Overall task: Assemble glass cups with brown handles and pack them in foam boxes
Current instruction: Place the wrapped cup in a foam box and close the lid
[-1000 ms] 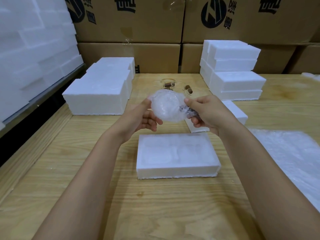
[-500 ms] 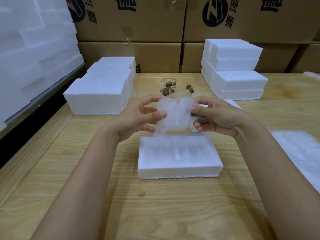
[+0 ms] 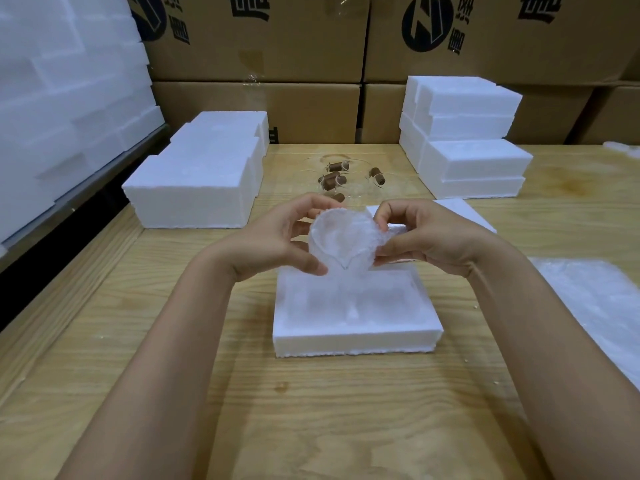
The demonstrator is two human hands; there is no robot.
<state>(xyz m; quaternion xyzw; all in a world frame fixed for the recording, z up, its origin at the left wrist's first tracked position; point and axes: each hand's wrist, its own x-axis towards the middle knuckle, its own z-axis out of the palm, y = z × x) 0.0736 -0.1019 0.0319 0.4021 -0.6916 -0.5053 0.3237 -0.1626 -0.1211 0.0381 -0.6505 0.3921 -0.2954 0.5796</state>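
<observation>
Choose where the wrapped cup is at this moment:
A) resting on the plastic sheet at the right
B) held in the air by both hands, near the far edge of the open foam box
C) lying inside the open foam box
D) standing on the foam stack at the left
B: the left hand and the right hand both grip the wrapped cup, which is raised at the far edge of the open foam box, not lying in it.

Both bare forearms are reaching in from the near edge, converging toward the middle. The left hand (image 3: 273,242) is curling round the left side of the wrapped cup (image 3: 341,239), thumb lying under its near side, fingers arching over the far rim. The right hand (image 3: 436,240) is pinching its right side, forefinger bending over the top, thumb pressing from below
</observation>
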